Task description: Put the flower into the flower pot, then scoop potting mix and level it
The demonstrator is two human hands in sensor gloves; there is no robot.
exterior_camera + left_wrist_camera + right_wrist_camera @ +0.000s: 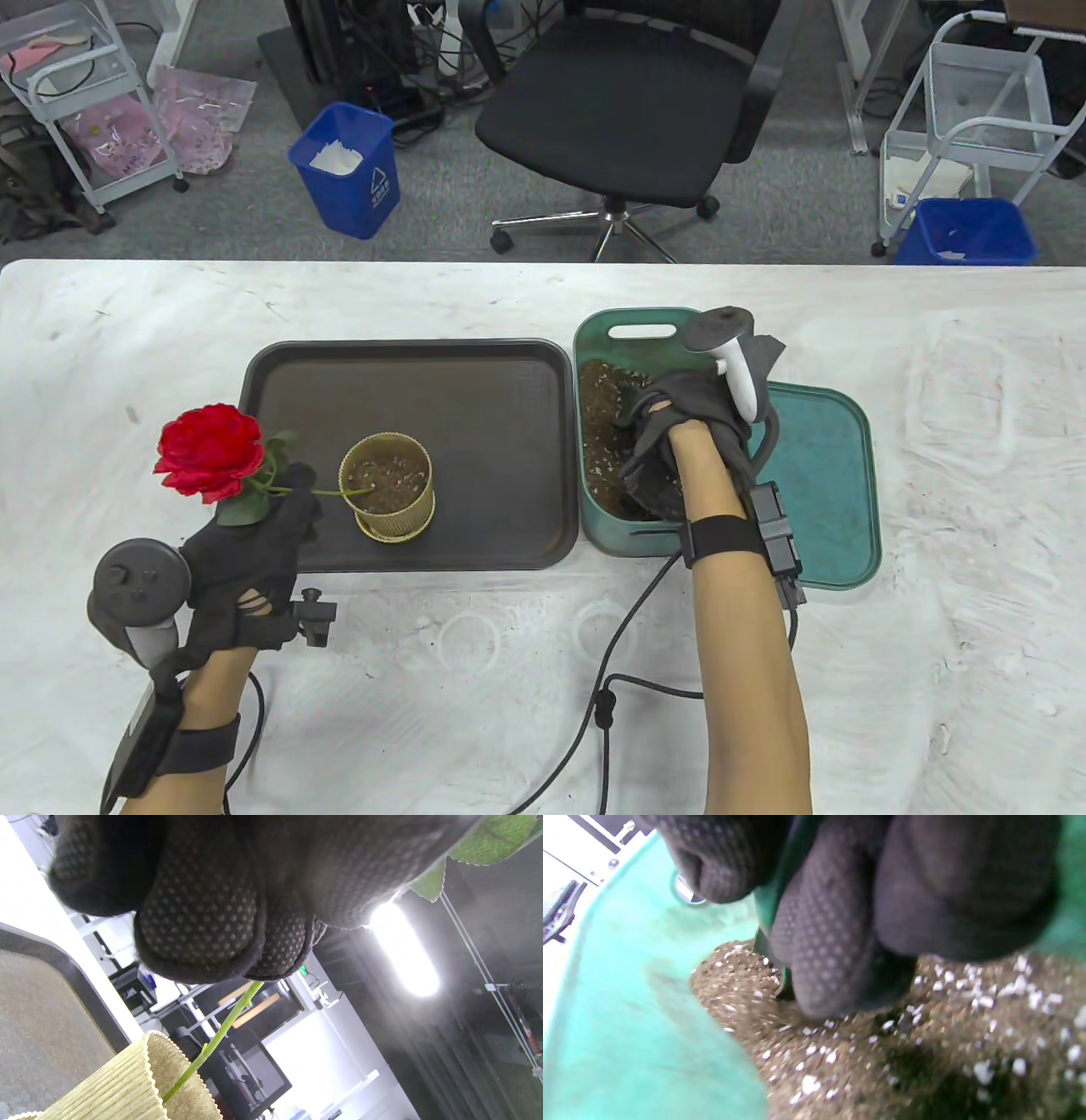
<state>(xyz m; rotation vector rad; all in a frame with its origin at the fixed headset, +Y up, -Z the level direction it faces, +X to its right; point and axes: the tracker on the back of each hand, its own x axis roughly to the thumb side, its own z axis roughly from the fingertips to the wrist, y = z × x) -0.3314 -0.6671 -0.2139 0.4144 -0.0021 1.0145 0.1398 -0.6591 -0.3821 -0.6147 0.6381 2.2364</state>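
A red rose with a green stem leans left out of the ribbed yellow flower pot, which stands on the dark tray. My left hand grips the stem just below the bloom, and the stem's lower end goes into the pot. My right hand is down inside the green bin, fingers curled round a dark green scoop handle that is dug into the brown potting mix with white specks.
The bin's green lid lies flat to its right. Black glove cables trail over the white table near the front edge. An office chair, blue bins and white carts stand on the floor beyond the table.
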